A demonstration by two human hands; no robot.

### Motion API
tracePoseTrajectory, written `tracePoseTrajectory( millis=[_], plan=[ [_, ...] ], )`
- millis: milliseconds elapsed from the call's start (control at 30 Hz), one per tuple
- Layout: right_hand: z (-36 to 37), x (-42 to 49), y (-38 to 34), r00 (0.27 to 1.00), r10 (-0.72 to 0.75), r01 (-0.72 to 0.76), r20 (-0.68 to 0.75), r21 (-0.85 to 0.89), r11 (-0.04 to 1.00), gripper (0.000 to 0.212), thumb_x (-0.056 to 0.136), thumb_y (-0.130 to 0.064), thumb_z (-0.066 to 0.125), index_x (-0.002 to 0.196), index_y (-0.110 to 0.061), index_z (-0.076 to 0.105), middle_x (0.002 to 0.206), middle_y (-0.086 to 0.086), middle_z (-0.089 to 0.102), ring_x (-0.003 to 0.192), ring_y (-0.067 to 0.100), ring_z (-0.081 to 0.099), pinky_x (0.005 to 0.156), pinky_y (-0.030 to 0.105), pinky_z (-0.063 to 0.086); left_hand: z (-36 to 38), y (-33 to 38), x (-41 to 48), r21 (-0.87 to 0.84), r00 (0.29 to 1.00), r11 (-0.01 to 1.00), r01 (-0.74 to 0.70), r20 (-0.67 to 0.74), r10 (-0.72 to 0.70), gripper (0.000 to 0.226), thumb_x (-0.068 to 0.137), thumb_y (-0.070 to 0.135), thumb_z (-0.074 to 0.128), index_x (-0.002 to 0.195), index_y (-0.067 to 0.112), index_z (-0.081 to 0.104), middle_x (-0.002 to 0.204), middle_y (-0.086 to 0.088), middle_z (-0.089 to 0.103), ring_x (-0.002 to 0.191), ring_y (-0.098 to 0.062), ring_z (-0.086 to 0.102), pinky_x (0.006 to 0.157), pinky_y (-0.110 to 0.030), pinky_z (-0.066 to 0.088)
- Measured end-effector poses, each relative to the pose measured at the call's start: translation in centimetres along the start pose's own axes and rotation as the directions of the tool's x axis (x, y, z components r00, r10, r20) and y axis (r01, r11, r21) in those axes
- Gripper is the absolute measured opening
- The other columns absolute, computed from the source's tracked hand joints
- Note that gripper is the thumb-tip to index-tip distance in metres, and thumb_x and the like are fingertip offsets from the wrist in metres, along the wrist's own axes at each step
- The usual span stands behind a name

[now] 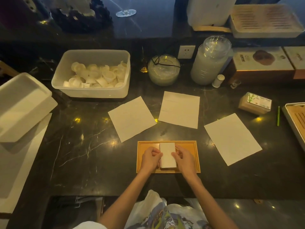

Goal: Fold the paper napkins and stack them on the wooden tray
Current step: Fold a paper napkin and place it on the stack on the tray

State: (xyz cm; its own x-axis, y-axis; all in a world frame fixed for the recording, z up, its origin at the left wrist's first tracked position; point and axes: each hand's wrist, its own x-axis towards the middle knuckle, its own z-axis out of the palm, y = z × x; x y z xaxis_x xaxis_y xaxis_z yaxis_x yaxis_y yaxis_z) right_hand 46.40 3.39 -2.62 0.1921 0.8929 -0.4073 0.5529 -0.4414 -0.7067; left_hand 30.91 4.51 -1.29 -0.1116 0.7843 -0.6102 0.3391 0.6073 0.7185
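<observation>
Near the tabletop's front edge, the left hand point(151, 158) pinches the left side of the folded napkin stack point(167, 154), which lies in the middle of the wooden tray point(188, 144). The right hand point(183, 158) pinches its right side. Beyond the tray, lying flat and apart, are the left unfolded napkin point(132, 119), middle unfolded napkin point(179, 109) and right unfolded napkin point(232, 138).
</observation>
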Motion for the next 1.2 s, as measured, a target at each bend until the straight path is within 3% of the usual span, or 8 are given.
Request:
tracePoseTrajectory(
  millis=[133, 300, 367, 467, 600, 667, 1000, 1200],
  plan=[
    [0.0, 0.0, 0.5, 1.0, 0.009, -0.009, 0.003, 0.045, 0.999, 0.048, 0.1, -0.03, 0.059, 0.146, -0.019, 0.049, 0.125, 0.005, 0.065, 0.107, 0.016, 0.062, 0.085, 0.031, 0.059, -0.2, -0.1, 0.2, 0.0, 1.0, 1.0, 0.008, -0.003, -0.008, 0.008, 0.099, 0.018, 0.062, 0.105, 0.014, 0.059, 0.094, -0.009, 0.066, 0.069, -0.013, 0.063, 0.057, -0.018, 0.053],
    [-0.5, -1.1, 0.4, 0.986, 0.13, -0.152, 0.102, 0.251, 0.956, 0.049, 0.107, -0.035, 0.039, 0.151, -0.014, 0.038, 0.148, 0.003, 0.05, 0.127, 0.014, 0.051, 0.097, 0.021, 0.04, -0.2, 0.0, -0.3, 0.045, 1.0, 0.999, -0.008, -0.017, 0.009, 0.025, 0.105, 0.028, 0.049, 0.125, 0.014, 0.056, 0.124, -0.002, 0.062, 0.116, -0.022, 0.062, 0.089, -0.029, 0.053],
    [-0.5, -1.8, 0.0, 0.96, 0.163, -0.243, 0.23, 0.385, 0.89, 0.048, 0.106, -0.044, 0.032, 0.149, -0.023, 0.039, 0.136, -0.012, 0.053, 0.119, 0.002, 0.052, 0.097, 0.017, 0.038, 0.0, 0.1, -1.0, 0.047, 0.999, 0.999, -0.013, 0.042, 0.011, 0.042, 0.108, 0.029, 0.043, 0.145, 0.009, 0.046, 0.142, -0.004, 0.055, 0.134, -0.024, 0.052, 0.104, -0.033, 0.046],
    [-0.1, -2.7, -0.3, 0.94, 0.155, -0.284, 0.304, 0.443, 0.851, 0.042, 0.099, -0.057, 0.024, 0.132, -0.039, 0.044, 0.117, -0.022, 0.057, 0.099, -0.011, 0.056, 0.082, 0.01, 0.041, 0.7, 0.0, -2.0, 0.044, 0.991, 0.998, -0.049, 0.129, 0.043, 0.042, 0.11, 0.029, 0.034, 0.146, 0.012, 0.044, 0.144, -0.007, 0.055, 0.134, -0.023, 0.052, 0.11, -0.037, 0.048],
    [0.9, -3.4, -0.2, 0.937, 0.122, -0.275, 0.326, 0.481, 0.833, 0.064, 0.1, -0.056, 0.02, 0.157, -0.026, 0.024, 0.154, -0.004, 0.04, 0.138, 0.015, 0.043, 0.118, 0.04, 0.032, 1.6, -0.2, -2.8, 0.044, 0.984, 0.995, -0.091, 0.156, 0.083, 0.039, 0.111, 0.02, 0.029, 0.146, 0.013, 0.045, 0.139, -0.01, 0.058, 0.128, -0.022, 0.056, 0.11, -0.041, 0.048],
    [1.0, -3.4, -0.4, 0.931, 0.127, -0.286, 0.342, 0.468, 0.836, 0.074, 0.095, -0.06, 0.02, 0.159, -0.024, 0.015, 0.163, 0.001, 0.029, 0.148, 0.022, 0.03, 0.123, 0.049, 0.024, 1.7, -0.4, -2.7, 0.068, 0.987, 0.994, -0.091, 0.138, 0.081, 0.039, 0.111, 0.019, 0.029, 0.147, 0.013, 0.043, 0.138, -0.009, 0.059, 0.125, -0.02, 0.057, 0.109, -0.039, 0.048],
    [0.2, -3.0, 0.2, 0.947, 0.003, -0.134, 0.322, 0.384, 0.914, 0.063, 0.106, -0.042, 0.032, 0.16, -0.025, 0.006, 0.167, -0.003, 0.014, 0.151, 0.017, 0.018, 0.115, 0.029, 0.019, 0.8, -0.5, -2.7, 0.129, 0.973, 0.977, -0.167, 0.184, 0.142, 0.055, 0.11, 0.024, 0.034, 0.161, 0.017, 0.014, 0.156, -0.004, 0.041, 0.139, -0.021, 0.048, 0.113, -0.041, 0.046],
    [-3.0, -0.9, 1.4, 0.916, -0.186, 0.144, 0.355, 0.139, 0.98, 0.06, 0.102, -0.028, 0.055, 0.154, -0.035, 0.028, 0.148, -0.007, 0.042, 0.123, 0.006, 0.051, 0.084, 0.009, 0.048, -2.1, -0.9, -1.3, 0.288, 0.92, 0.888, -0.359, 0.269, 0.284, 0.055, 0.105, 0.026, 0.051, 0.156, 0.027, 0.031, 0.151, -0.002, 0.044, 0.129, -0.016, 0.05, 0.109, -0.03, 0.047]
  ],
)
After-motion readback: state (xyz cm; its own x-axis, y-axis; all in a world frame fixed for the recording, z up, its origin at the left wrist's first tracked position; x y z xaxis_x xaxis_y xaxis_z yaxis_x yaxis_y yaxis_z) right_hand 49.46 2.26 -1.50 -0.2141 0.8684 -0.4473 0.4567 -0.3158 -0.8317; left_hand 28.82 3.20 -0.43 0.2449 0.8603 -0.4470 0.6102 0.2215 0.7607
